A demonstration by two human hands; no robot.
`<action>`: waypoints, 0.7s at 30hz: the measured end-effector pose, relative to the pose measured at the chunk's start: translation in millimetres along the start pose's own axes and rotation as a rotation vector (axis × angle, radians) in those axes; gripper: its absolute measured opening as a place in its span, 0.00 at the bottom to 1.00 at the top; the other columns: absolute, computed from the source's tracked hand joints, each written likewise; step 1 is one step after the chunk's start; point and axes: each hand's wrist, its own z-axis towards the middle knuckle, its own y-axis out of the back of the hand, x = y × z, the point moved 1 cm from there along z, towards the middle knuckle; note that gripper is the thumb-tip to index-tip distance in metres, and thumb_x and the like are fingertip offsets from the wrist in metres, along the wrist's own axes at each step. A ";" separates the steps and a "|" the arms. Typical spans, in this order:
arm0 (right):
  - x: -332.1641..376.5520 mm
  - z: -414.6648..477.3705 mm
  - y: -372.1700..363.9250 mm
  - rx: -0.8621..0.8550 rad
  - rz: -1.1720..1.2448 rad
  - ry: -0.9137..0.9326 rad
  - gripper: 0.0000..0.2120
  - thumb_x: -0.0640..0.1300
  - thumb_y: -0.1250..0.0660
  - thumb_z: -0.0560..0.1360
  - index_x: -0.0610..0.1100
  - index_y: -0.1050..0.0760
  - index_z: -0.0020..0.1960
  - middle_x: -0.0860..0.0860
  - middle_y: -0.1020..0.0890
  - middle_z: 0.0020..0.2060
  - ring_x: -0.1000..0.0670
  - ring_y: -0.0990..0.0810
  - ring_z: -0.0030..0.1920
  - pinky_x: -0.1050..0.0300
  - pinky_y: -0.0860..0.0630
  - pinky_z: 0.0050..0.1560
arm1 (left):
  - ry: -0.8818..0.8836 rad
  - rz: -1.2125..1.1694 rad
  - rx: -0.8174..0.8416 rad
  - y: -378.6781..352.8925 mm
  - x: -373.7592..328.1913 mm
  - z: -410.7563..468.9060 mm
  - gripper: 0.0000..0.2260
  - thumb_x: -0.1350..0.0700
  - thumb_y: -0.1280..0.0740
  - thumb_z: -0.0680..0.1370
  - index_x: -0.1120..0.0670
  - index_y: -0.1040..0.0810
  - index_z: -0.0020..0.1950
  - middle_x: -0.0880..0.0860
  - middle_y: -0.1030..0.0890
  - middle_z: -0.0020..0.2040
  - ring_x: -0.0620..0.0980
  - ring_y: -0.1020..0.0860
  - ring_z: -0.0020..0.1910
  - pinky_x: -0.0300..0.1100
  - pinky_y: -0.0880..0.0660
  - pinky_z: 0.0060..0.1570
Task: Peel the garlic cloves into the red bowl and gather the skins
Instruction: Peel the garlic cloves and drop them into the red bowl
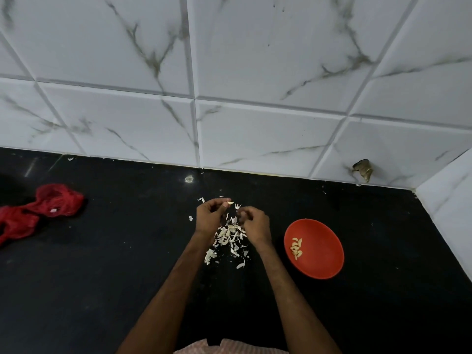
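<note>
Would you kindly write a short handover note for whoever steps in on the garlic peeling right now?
Left hand: pinching a pale garlic clove at its fingertips, above the black countertop.
Right hand: curled close beside it; what it holds cannot be told.
Round red plastic bowl: to the right, with a small cluster of peeled cloves inside.
Loose white garlic skins: scattered on the counter under and between the hands.
Done: several cloves peeled into the bowl.
Left: drop the held clove in once peeled, then gather the skins.
</note>
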 end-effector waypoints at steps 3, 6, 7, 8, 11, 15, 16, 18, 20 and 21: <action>10.7 -3.7 1.1 -0.017 0.348 -0.014 0.08 0.38 0.36 0.82 0.42 0.18 0.56 0.47 0.15 0.47 0.51 0.15 0.47 0.52 0.16 0.48 | -0.005 0.013 0.023 -0.1 2.0 1.1 0.06 0.65 0.32 0.79 0.57 0.17 0.49 0.56 0.16 0.41 0.47 0.22 0.33 0.38 0.26 0.31; 16.2 -6.5 0.8 0.015 0.462 -0.006 0.07 0.37 0.33 0.80 0.44 0.18 0.53 0.48 0.15 0.46 0.53 0.16 0.44 0.54 0.17 0.47 | -0.014 0.027 0.043 -1.9 2.7 0.3 0.05 0.66 0.32 0.78 0.62 0.17 0.52 0.57 0.16 0.41 0.43 0.20 0.32 0.35 0.25 0.31; 16.9 -7.2 1.1 0.012 0.478 -0.011 0.07 0.36 0.33 0.79 0.45 0.18 0.52 0.48 0.15 0.45 0.53 0.16 0.44 0.54 0.17 0.47 | -0.024 0.032 0.051 -3.0 2.6 0.3 0.05 0.66 0.32 0.78 0.63 0.18 0.53 0.56 0.16 0.41 0.41 0.20 0.32 0.33 0.26 0.31; 16.9 -7.3 1.1 0.003 0.495 -0.025 0.07 0.35 0.33 0.79 0.45 0.19 0.50 0.47 0.15 0.44 0.53 0.16 0.43 0.53 0.17 0.47 | -0.036 0.037 0.060 -3.9 2.5 0.4 0.05 0.67 0.31 0.78 0.63 0.18 0.53 0.56 0.16 0.42 0.42 0.20 0.33 0.32 0.25 0.32; 16.3 -7.5 2.5 0.018 0.577 -0.117 0.06 0.34 0.34 0.80 0.42 0.19 0.51 0.47 0.16 0.42 0.53 0.18 0.41 0.52 0.18 0.48 | -0.069 0.039 0.094 -5.8 1.6 0.9 0.05 0.67 0.31 0.77 0.62 0.18 0.52 0.56 0.15 0.42 0.43 0.18 0.36 0.32 0.24 0.35; 12.3 -9.1 9.1 0.056 0.731 -0.219 0.05 0.37 0.34 0.81 0.40 0.19 0.53 0.47 0.16 0.41 0.53 0.19 0.40 0.54 0.18 0.47 | -0.084 0.056 0.115 -11.2 5.0 1.4 0.07 0.67 0.31 0.78 0.64 0.18 0.54 0.55 0.16 0.42 0.40 0.20 0.34 0.30 0.26 0.33; 11.3 -9.4 13.2 0.054 0.755 -0.226 0.05 0.37 0.34 0.81 0.39 0.20 0.52 0.47 0.16 0.41 0.53 0.19 0.40 0.54 0.18 0.47 | -0.088 0.069 0.117 -12.6 6.7 2.1 0.07 0.67 0.31 0.78 0.63 0.18 0.54 0.56 0.16 0.44 0.41 0.19 0.36 0.31 0.25 0.35; 6.9 -10.4 26.6 0.029 0.764 -0.226 0.05 0.35 0.34 0.80 0.39 0.20 0.52 0.48 0.16 0.40 0.53 0.18 0.40 0.55 0.18 0.46 | -0.095 0.117 0.119 -17.4 14.2 4.3 0.06 0.67 0.31 0.78 0.61 0.18 0.53 0.56 0.15 0.46 0.44 0.19 0.41 0.33 0.24 0.39; -2.3 -11.5 43.7 -0.014 0.734 -0.218 0.04 0.33 0.34 0.79 0.38 0.21 0.51 0.46 0.16 0.40 0.52 0.17 0.40 0.58 0.17 0.45 | -0.110 0.185 0.122 -24.7 24.5 4.7 0.06 0.67 0.31 0.77 0.58 0.17 0.51 0.54 0.15 0.46 0.45 0.19 0.44 0.36 0.22 0.44; -8.5 -12.4 53.8 -0.045 0.709 -0.211 0.04 0.32 0.34 0.79 0.38 0.21 0.50 0.45 0.16 0.40 0.51 0.17 0.41 0.59 0.17 0.43 | -0.114 0.219 0.128 -29.4 30.4 4.5 0.07 0.67 0.31 0.77 0.57 0.17 0.49 0.53 0.16 0.45 0.46 0.19 0.44 0.39 0.22 0.46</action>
